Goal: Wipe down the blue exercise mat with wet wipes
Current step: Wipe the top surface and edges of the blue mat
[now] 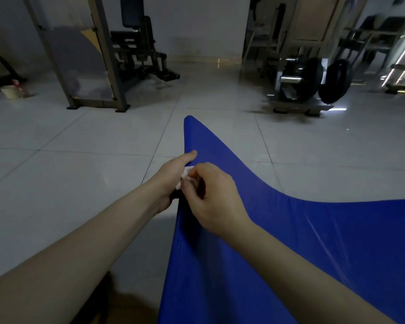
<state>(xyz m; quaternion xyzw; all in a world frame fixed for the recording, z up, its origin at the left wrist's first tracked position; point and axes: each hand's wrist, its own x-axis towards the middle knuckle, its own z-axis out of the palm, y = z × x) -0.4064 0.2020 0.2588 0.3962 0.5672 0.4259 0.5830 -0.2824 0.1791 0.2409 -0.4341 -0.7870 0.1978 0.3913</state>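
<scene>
1. While the left grip curls round the lifted edge of the blue exercise mat, thumb on top, the right grip pinches a white wet wipe at frame centre.
2. The wipe looks bunched. Opening it flat and stroking along the edge toward 12 o'clock, with the mat held taut, should clean best.
3. The mat sweeps from 12 to 5 o'clock over a glossy tiled floor; a weight machine stands at 11 o'clock and weight plates at 2.

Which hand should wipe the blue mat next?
Probably the right hand: its fingers pinch the white wipe and it is above the blue mat. The left hand is at the mat's edge, mostly over the floor.
</scene>
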